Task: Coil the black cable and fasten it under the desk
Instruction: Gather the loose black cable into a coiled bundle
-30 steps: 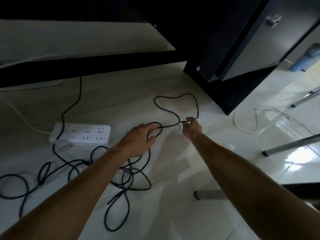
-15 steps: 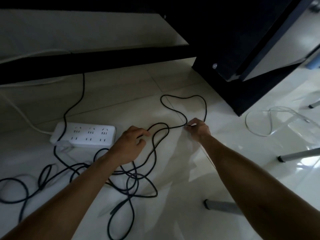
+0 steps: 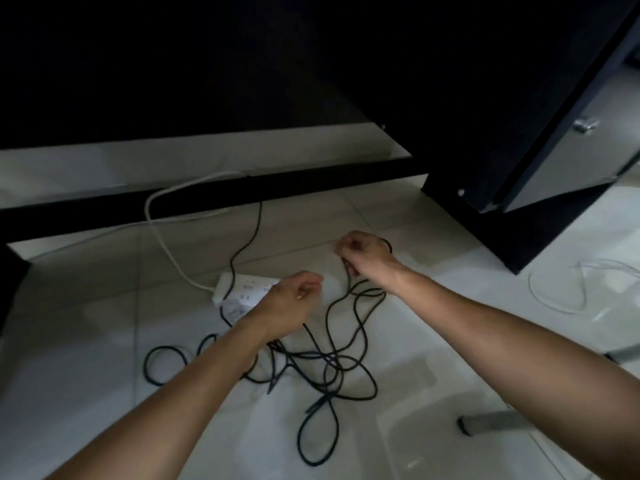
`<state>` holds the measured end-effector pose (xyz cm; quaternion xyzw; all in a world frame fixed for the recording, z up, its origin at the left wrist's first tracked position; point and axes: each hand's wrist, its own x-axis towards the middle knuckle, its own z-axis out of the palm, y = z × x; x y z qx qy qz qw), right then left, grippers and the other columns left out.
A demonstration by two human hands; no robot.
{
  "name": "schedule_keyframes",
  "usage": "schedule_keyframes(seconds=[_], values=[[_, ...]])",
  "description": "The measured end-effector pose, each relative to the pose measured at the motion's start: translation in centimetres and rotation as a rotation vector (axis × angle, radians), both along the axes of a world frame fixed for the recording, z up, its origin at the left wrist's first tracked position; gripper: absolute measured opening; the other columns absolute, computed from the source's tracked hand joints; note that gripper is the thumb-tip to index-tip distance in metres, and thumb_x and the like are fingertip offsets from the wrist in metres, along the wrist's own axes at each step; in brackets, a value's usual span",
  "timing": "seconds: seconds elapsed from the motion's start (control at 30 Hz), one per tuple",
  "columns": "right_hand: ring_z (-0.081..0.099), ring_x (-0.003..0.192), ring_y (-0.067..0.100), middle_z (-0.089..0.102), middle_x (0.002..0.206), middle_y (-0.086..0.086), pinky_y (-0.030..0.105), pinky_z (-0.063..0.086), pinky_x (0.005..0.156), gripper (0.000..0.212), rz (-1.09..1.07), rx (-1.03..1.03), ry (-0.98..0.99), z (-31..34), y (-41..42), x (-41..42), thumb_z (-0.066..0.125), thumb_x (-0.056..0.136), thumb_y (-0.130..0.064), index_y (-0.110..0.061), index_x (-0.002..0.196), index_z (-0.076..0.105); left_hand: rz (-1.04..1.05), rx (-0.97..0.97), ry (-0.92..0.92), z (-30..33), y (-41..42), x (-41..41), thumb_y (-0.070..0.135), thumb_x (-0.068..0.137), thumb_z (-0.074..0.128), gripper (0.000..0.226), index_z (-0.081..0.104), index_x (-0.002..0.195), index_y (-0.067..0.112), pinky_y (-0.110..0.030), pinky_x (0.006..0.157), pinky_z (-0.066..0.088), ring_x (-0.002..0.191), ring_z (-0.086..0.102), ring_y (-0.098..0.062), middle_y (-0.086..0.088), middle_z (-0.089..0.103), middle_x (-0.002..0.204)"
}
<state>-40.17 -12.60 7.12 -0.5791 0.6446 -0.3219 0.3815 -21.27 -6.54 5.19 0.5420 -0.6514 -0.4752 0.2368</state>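
The black cable point(image 3: 349, 362) lies in loose tangled loops on the pale floor tiles under the dark desk point(image 3: 242, 64). My right hand point(image 3: 363, 252) is raised above the floor with its fingers curled round a strand of the cable, which hangs down from the fist to the tangle. My left hand point(image 3: 294, 299) hovers over the power strip with fingers curled; a strand runs out from beneath it, and its grip is blurred. Another stretch of black cable point(image 3: 254, 233) runs up from the strip toward the desk's back bar.
A white power strip point(image 3: 239, 289) lies on the floor behind my left hand, its white cord point(image 3: 162, 237) looping back to the black bar point(image 3: 242, 192). A dark cabinet point(image 3: 519, 188) stands at right. A thin white wire point(image 3: 554, 292) and a grey chair leg point(image 3: 485, 422) lie right.
My right hand has lifted its strand off the floor and drawn it up, closing the far loop. My left hand has moved toward the power strip. The camera has shifted left.
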Motion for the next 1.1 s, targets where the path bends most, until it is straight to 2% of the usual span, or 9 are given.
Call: schedule_keyframes(seconds=[0.1, 0.23, 0.33, 0.5, 0.63, 0.77, 0.83, 0.93, 1.1], values=[[0.051, 0.049, 0.016, 0.055, 0.062, 0.007, 0.022, 0.047, 0.045, 0.013, 0.163, 0.039, -0.204, 3.9, 1.1, 6.3, 0.063, 0.095, -0.017, -0.006, 0.089, 0.060, 0.114, -0.009, 0.059, 2.5, 0.3, 0.9, 0.044, 0.089, 0.050, 0.051, 0.042, 0.138, 0.031, -0.028, 0.095, 0.044, 0.118, 0.054, -0.012, 0.009, 0.056, 0.132], [0.050, 0.046, 0.012, 0.058, 0.063, 0.004, 0.018, 0.035, 0.040, 0.019, 0.203, -0.023, -0.245, 7.7, 1.6, 11.3, 0.071, 0.090, -0.027, -0.012, 0.085, 0.060, 0.260, -0.074, 0.184, 5.6, 1.2, 2.7, 0.036, 0.102, 0.038, 0.023, 0.054, 0.115, 0.026, -0.032, 0.085, 0.048, 0.095, 0.065, -0.015, 0.006, 0.072, 0.097], [0.048, 0.049, 0.009, 0.061, 0.068, 0.002, 0.019, 0.035, 0.041, 0.025, 0.214, -0.092, -0.274, 9.9, 1.7, 13.3, 0.075, 0.086, -0.032, -0.014, 0.082, 0.058, 0.370, -0.111, 0.244, 7.0, 1.6, 5.2, 0.028, 0.103, 0.038, 0.024, 0.060, 0.108, 0.021, -0.021, 0.069, 0.045, 0.077, 0.062, -0.015, 0.003, 0.065, 0.075], [0.052, 0.061, 0.008, 0.061, 0.067, -0.004, 0.021, 0.043, 0.054, 0.027, 0.273, -0.179, -0.338, 12.8, 2.6, 16.4, 0.074, 0.088, -0.033, -0.019, 0.078, 0.054, 0.440, -0.174, 0.316, 8.7, 3.0, 10.1, 0.028, 0.102, 0.044, 0.032, 0.063, 0.080, 0.016, -0.016, 0.063, 0.046, 0.065, 0.059, -0.015, 0.003, 0.059, 0.064], [0.065, 0.077, 0.015, 0.068, 0.083, 0.002, 0.034, 0.053, 0.076, 0.032, 0.407, -0.023, -0.392, 12.5, 3.8, 17.6, 0.060, 0.093, -0.050, -0.018, 0.091, 0.058, 0.508, -0.150, 0.534, 10.8, 3.6, 11.3, 0.031, 0.102, 0.044, 0.032, 0.064, 0.088, 0.012, -0.024, 0.053, 0.050, 0.053, 0.056, -0.014, -0.003, 0.059, 0.068], [0.068, 0.091, 0.022, 0.073, 0.097, 0.007, 0.036, 0.051, 0.089, 0.058, 0.668, 0.235, -0.311, 11.6, 4.5, 19.1, 0.043, 0.090, -0.074, -0.025, 0.106, 0.068, 0.534, -0.218, 0.503, 14.0, 3.4, 14.2, 0.041, 0.100, 0.045, 0.031, 0.070, 0.098, 0.023, -0.028, 0.072, 0.055, 0.081, 0.070, -0.013, 0.001, 0.074, 0.087], [0.064, 0.082, 0.019, 0.069, 0.087, 0.005, 0.035, 0.050, 0.086, 0.062, 0.750, 0.272, -0.230, 11.7, 4.5, 18.5, 0.047, 0.083, -0.077, -0.024, 0.105, 0.069, 0.561, -0.230, 0.476, 14.8, 3.4, 15.6, 0.041, 0.100, 0.045, 0.034, 0.071, 0.093, 0.019, -0.022, 0.054, 0.044, 0.058, 0.053, -0.010, 0.005, 0.056, 0.064], [0.059, 0.070, 0.012, 0.061, 0.078, -0.004, 0.030, 0.050, 0.072, 0.043, 0.923, 0.308, 0.004, 11.9, 4.7, 16.7, 0.060, 0.080, -0.072, -0.033, 0.096, 0.068, 0.603, -0.192, 0.550, 15.8, 3.7, 17.5, 0.038, 0.101, 0.045, 0.036, 0.072, 0.089, 0.017, -0.021, 0.042, 0.021, 0.046, 0.024, -0.007, 0.007, 0.029, 0.054], [0.060, 0.080, 0.011, 0.060, 0.085, -0.010, 0.024, 0.045, 0.070, 0.013, 0.835, 0.231, 0.623, 11.4, 3.9, 13.8, 0.065, 0.089, -0.048, -0.037, 0.087, 0.059, 0.606, -0.185, 0.545, 17.0, 4.4, 19.5, 0.035, 0.102, 0.043, 0.036, 0.073, 0.098, 0.015, -0.021, 0.043, 0.021, 0.043, 0.028, -0.005, 0.012, 0.035, 0.050]])
